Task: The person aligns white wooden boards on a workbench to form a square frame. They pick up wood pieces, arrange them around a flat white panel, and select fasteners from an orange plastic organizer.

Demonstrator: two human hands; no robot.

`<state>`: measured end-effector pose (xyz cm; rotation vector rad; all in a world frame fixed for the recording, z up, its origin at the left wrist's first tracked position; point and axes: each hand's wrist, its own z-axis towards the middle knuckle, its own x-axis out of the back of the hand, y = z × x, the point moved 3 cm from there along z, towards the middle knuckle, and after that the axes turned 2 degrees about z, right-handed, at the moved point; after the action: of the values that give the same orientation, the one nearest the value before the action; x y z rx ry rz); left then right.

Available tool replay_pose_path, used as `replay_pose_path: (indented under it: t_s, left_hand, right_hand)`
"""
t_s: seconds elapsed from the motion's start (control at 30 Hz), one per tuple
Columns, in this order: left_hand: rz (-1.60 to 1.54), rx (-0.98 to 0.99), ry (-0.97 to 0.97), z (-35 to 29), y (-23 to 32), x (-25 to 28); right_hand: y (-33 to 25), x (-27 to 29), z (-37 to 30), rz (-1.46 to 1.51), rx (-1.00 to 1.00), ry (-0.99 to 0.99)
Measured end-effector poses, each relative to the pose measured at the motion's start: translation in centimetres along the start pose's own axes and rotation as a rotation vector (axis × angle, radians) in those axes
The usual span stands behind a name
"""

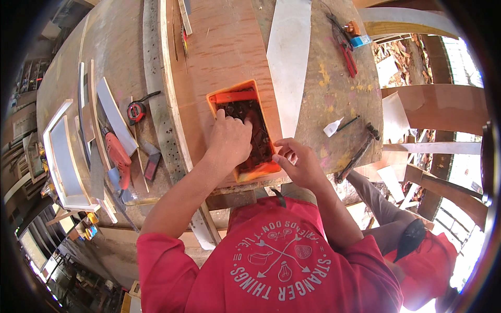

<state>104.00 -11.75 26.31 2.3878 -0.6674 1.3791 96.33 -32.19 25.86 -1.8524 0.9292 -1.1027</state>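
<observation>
An orange plastic bin (265, 140) lies on a reddish plywood board, at the near part of the workbench. Inside it is a heap of small dark pieces (257, 136), too small and shaded for me to name. My left hand (230, 136) reaches over the bin's left wall, fingers bent down among the pieces and apart; no held piece shows. At the bin's near right side, my right hand (297, 163) grips the rim between thumb and fingers.
Left on the workbench (334, 62) lie a tape measure (136, 111), a red power tool (118, 154) and wood strips. To the right are red-handled pliers (346, 52), a small white bottle (332, 128) and a hammer (359, 152). Another person (425, 261) is at the lower right.
</observation>
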Motion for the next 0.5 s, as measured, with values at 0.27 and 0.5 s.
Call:
replay_pose_path:
  t_s: [0.27, 0.5]
  left_hand:
    - [-0.069, -0.034, -0.045, 0.0, -0.2, -0.2]
    - [0.02, -0.066, -0.17, 1.4, -0.3, 1.4]
  right_hand:
    - [0.1, -0.2, -0.1, 0.013, -0.025, -0.003]
    - [-0.2, 0.0, 0.0, 0.006, -0.002, 0.015]
